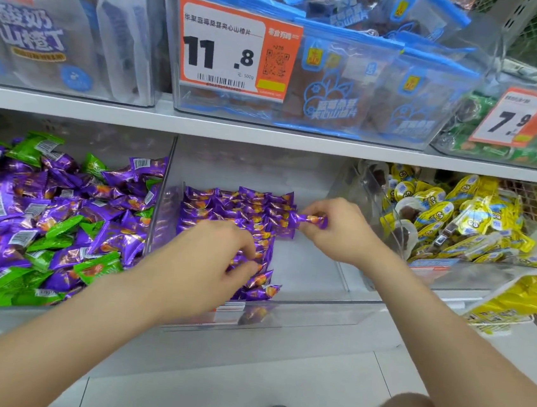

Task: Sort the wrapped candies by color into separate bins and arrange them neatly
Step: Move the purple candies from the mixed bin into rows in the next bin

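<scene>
Two hands were in the middle bin (312, 274). Right hand (340, 234) pinched one purple candy (313, 221) just beside the rows (246, 207); left hand (215, 254) pinched wrappers at their front end. Judgement: candy wanted laying flat, edge aligned with neighbours, left hand steadying the rows.

Glossy, crinkled purple foil wrappers (236, 213) inside the middle bin (308, 313) of clear, smooth plastic. Left of that bin, same shiny foil heap (44, 213) in purple and green. Right of it, glossy yellow plastic packs (458, 216). Above it, matt white shelf edge (267, 137), paper price tag (220, 49), clear plastic bags (372, 88).
</scene>
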A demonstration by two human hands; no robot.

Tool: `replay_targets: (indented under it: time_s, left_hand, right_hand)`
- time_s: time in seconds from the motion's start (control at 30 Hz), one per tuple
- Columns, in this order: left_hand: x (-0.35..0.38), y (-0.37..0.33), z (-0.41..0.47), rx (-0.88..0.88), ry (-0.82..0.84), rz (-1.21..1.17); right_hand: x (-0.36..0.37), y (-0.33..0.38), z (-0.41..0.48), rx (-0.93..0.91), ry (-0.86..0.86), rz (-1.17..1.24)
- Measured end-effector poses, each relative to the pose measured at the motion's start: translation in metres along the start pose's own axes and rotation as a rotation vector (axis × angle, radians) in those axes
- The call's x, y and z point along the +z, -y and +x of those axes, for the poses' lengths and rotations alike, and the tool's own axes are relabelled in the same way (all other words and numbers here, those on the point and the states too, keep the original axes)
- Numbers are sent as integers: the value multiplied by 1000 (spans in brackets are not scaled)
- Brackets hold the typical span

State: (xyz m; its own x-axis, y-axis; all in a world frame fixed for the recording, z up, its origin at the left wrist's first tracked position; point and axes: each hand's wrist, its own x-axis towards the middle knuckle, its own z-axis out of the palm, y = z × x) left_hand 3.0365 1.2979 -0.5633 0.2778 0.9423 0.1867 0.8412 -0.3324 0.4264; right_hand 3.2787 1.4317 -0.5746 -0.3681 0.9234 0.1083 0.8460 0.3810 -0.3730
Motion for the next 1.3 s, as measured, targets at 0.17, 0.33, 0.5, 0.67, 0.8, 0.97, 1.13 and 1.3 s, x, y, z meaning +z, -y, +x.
replay_targets:
  time_s: [0.17,0.33,0.5,0.67,0.8,0.97,1.13,1.3]
  left_hand:
    - [8,-2,-2,31,107,73]
    - [3,-11,7,-107,-105,-136]
    - [-8,-19,12,-253,-227,-509]
    - [-11,-13,8,-222,-206,-343]
    - [-9,-11,10,-245,-252,-411]
    - [-16,-10,13,-270,-187,-673]
    - [-15,-8,15,-284,-203,-523]
    - [-5,-6,12,-231,-161,-315]
  right_hand:
    - [18,-1,11,55,146,91]
    - [-7,27,-7,2,195,762]
    - [-19,58,-30,-94,328,986]
    - [-25,63,-37,-129,251,864]
    - [-22,63,-33,-85,116,819]
    - [-20,59,-30,-64,117,935]
    - [-19,60,-31,-221,157,652]
    - [-21,40,-17,-89,-98,332]
